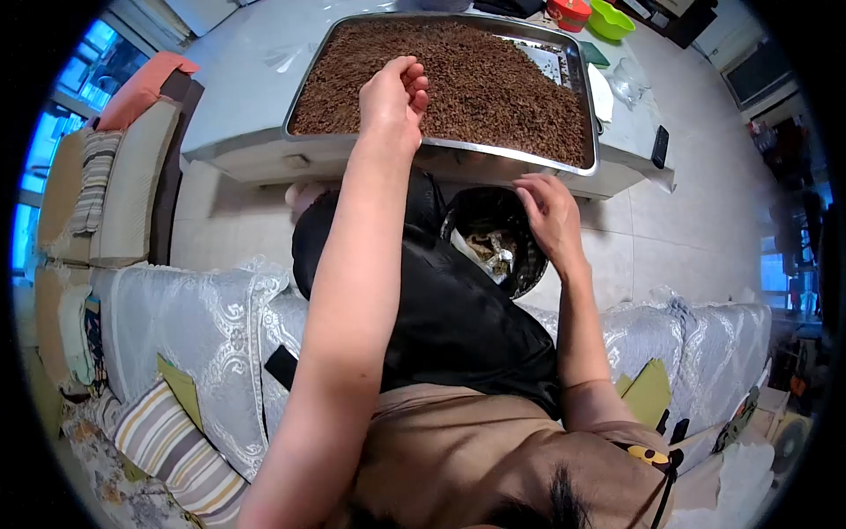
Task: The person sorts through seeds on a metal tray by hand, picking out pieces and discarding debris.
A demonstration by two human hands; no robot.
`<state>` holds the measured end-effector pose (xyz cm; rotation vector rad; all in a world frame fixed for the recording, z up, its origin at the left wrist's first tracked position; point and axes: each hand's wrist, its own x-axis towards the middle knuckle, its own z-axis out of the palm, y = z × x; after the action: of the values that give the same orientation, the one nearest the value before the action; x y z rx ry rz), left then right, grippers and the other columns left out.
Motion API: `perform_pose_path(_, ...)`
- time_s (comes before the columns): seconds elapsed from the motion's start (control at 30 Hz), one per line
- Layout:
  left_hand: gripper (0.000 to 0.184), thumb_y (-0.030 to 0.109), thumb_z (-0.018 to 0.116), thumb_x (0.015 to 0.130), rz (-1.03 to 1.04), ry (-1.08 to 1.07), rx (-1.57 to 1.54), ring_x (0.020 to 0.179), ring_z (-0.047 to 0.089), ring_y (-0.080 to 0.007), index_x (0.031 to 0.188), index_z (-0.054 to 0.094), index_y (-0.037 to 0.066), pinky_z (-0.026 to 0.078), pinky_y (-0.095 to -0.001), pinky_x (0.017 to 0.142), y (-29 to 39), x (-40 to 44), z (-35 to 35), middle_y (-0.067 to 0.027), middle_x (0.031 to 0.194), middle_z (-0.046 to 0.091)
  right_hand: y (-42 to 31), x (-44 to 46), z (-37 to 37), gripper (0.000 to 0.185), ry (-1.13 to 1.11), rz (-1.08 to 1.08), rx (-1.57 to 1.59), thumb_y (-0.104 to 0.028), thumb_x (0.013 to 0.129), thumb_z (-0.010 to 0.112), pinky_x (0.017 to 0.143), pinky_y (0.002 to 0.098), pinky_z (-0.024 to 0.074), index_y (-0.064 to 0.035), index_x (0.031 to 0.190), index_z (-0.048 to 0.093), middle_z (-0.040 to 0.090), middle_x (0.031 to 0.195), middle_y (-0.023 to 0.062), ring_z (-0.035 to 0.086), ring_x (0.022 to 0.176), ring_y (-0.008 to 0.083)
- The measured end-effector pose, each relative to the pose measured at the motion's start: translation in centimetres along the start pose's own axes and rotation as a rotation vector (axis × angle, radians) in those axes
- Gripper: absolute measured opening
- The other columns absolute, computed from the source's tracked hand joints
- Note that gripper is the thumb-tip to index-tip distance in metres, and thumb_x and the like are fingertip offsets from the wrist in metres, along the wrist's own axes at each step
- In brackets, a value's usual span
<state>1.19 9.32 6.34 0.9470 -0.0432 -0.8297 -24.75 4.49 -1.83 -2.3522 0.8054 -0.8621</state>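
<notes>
Tray of brown granules set on tabletop, left hand held over granules, fingers curled, right hand held near bin, fingers bent, hands apart, grip can't be told

Comes to one metal tray, one heap of brown granules, one surface, one black bin, one red container, one lime-green bowl and one black remote. Includes two striped cushions.
</notes>
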Motion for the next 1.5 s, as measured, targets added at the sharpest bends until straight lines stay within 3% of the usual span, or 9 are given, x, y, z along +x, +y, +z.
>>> perform_pose_path(0.13,0.008,0.013,0.058,0.094,-0.036,0.013,-0.123,0.065,0.051,-0.0094,0.095,0.059,0.005,0.042,-0.0220,0.055,1.1,-3.1,-0.8,0.0004,0.078,0.055,-0.9,-4.1,-0.4,0.012,0.114,0.175,0.129,-0.012,0.089,0.067,0.071,0.0341,0.0510,-0.0020,0.092,0.070,0.065,0.094,0.0122,0.064,0.084,0.0260)
perform_pose_path(0.37,0.013,0.019,0.050,0.095,0.118,-0.141,-0.369,0.054,0.037,-0.0080,0.085,0.052,0.010,0.032,-0.0235,0.049,4.8,-8.5,1.8,0.0036,0.065,0.042,-3.2,-4.8,-2.8,0.009,0.200,0.080,0.223,-0.006,0.087,0.066,0.066,0.0302,0.0500,-0.0042,0.095,0.070,0.062,0.087,0.0096,0.062,0.077,0.0205)
perform_pose_path(0.7,0.014,0.016,0.048,0.093,0.167,-0.162,-0.618,0.052,0.037,-0.0102,0.081,0.051,0.010,0.032,-0.0246,0.047,6.6,-0.2,6.5,0.0026,0.061,0.039,-2.4,12.4,1.5,0.010,0.152,-0.123,0.105,-0.013,0.088,0.067,0.076,0.0358,0.0497,-0.0085,0.095,0.073,0.064,0.087,0.0094,0.063,0.083,0.0251)
perform_pose_path(0.87,0.015,0.020,0.050,0.096,0.025,0.157,-0.345,0.054,0.031,-0.0078,0.086,0.048,0.009,0.026,-0.0239,0.046,2.0,2.8,0.3,0.0031,0.067,0.036,1.9,20.9,8.5,0.025,-0.088,0.041,-0.139,-0.032,0.086,0.070,0.078,0.0417,0.0499,-0.0079,0.092,0.073,0.066,0.087,0.0131,0.064,0.086,0.0297)
perform_pose_path(0.9,0.013,0.019,0.050,0.096,-0.125,0.177,-0.461,0.055,0.031,-0.0077,0.087,0.049,0.009,0.027,-0.0234,0.047,1.8,3.0,-1.0,0.0034,0.069,0.037,2.0,21.5,9.1,0.026,-0.096,0.059,-0.154,-0.034,0.086,0.070,0.078,0.0423,0.0498,-0.0079,0.091,0.073,0.066,0.087,0.0135,0.064,0.086,0.0303)
perform_pose_path(1.1,0.018,0.023,0.054,0.097,0.003,0.082,-0.379,0.059,0.037,-0.0080,0.090,0.052,0.006,0.032,-0.0223,0.052,2.0,2.6,0.2,0.0024,0.070,0.042,2.4,24.1,12.0,0.029,-0.195,0.085,-0.255,-0.036,0.087,0.070,0.075,0.0425,0.0508,-0.0071,0.088,0.072,0.069,0.090,0.0135,0.065,0.086,0.0311)
perform_pose_path(1.3,0.017,0.021,0.056,0.096,-0.135,0.176,-0.275,0.070,0.050,-0.0091,0.096,0.062,0.005,0.043,-0.0222,0.063,0.3,2.3,0.8,0.0008,0.081,0.056,3.8,23.9,9.6,0.022,-0.331,0.392,0.426,-0.028,0.090,0.068,0.072,0.0295,0.0465,-0.0064,0.088,0.071,0.068,0.085,-0.0001,0.060,0.080,0.0118)
perform_pose_path(1.43,0.031,0.021,0.058,0.095,-0.003,0.040,0.139,0.101,0.058,-0.0125,0.122,0.061,0.005,0.048,-0.0279,0.085,-2.5,3.4,1.6,-0.0048,0.110,0.063,1.9,23.3,5.9,0.017,-0.411,0.696,0.926,-0.027,0.091,0.070,0.062,0.0216,0.0368,-0.0116,0.098,0.068,0.060,0.080,-0.0064,0.051,0.071,0.0044)
perform_pose_path(1.5,0.040,0.025,0.058,0.097,-0.004,-0.027,0.200,0.110,0.056,-0.0157,0.132,0.054,0.004,0.048,-0.0306,0.090,-4.1,4.3,2.4,-0.0066,0.117,0.060,1.1,22.9,4.9,0.018,-0.392,0.654,0.869,-0.028,0.091,0.070,0.062,0.0214,0.0368,-0.0108,0.098,0.068,0.059,0.079,-0.0062,0.051,0.071,0.0040)
